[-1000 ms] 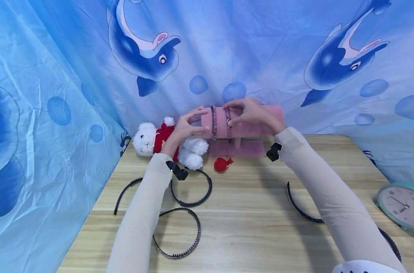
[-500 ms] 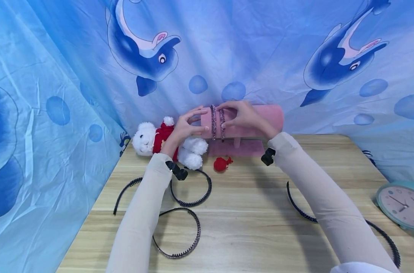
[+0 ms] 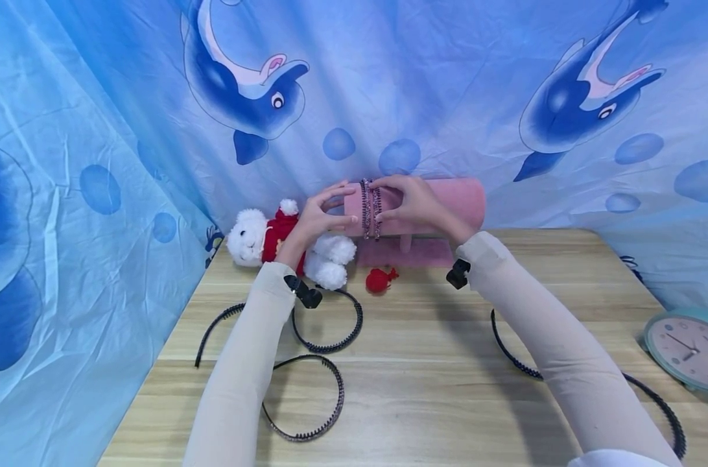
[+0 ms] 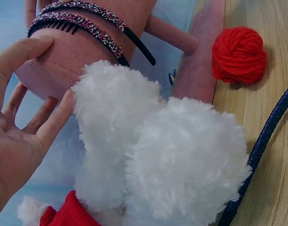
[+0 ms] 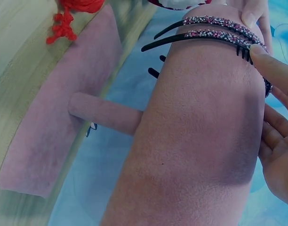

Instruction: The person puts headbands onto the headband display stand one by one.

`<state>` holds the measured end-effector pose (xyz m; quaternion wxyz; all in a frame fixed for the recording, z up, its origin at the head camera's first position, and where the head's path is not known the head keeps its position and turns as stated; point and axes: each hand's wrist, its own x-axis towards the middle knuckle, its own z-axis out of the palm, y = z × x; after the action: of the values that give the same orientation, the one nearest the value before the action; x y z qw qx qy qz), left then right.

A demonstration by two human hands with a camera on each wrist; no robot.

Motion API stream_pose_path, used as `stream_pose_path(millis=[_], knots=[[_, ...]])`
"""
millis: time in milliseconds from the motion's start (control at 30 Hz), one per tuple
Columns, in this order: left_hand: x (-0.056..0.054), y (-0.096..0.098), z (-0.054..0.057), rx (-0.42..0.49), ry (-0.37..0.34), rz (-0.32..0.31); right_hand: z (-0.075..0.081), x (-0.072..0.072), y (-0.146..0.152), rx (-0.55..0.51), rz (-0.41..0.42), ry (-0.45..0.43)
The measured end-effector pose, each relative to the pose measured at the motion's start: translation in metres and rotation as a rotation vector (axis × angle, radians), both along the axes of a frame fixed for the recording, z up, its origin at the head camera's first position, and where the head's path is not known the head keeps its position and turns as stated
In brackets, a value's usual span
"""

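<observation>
Two glittery pink-and-black toothed headbands sit side by side over the left end of a pink plush headband stand (image 3: pixel 459 198). At the stand's left end, my left hand (image 3: pixel 316 217) grips the roll, its thumb (image 4: pixel 40 45) pressing the plush beside the outer headband (image 4: pixel 83 22). My right hand (image 3: pixel 417 202) reaches over from the right and pinches the inner headband (image 5: pixel 205 35), thumb on its edge. A narrow gap separates the two bands. Part of the right fingers is hidden behind the roll.
A white plush bear (image 3: pixel 249 237) in red lies left of the stand, under my left wrist. A red yarn ball (image 3: pixel 378 281) sits before the base. Several dark headbands, one (image 3: pixel 338 395) glittery, lie on the wooden table (image 3: pixel 412 402). A clock (image 3: pixel 689 350) stands at right.
My right hand has slid the inner headband leftward along the roll, close to the outer one. The left hand has stayed at the roll's end.
</observation>
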<state>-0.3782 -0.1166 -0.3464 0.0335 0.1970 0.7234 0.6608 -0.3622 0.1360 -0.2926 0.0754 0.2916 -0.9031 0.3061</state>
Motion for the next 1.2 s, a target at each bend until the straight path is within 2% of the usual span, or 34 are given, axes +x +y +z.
stream_pose_path(millis=[333, 733, 867, 933, 1200], knots=[[0.016, 0.002, 0.015, 0.003, -0.034, -0.026, -0.001, 0.006, 0.002, -0.016, 0.011, -0.002], [0.006, 0.004, 0.001, 0.005, 0.002, -0.002, 0.001, 0.006, 0.003, 0.035, 0.035, 0.046], [0.006, 0.005, 0.0, 0.006, 0.013, -0.005, 0.0, 0.009, 0.004, 0.049, 0.03, 0.046], [0.008, 0.005, 0.002, 0.0, 0.01, -0.009, 0.001, 0.011, 0.005, 0.055, 0.028, 0.051], [0.004, 0.001, 0.001, -0.01, 0.011, 0.006, 0.006, 0.023, 0.007, 0.086, 0.04, 0.025]])
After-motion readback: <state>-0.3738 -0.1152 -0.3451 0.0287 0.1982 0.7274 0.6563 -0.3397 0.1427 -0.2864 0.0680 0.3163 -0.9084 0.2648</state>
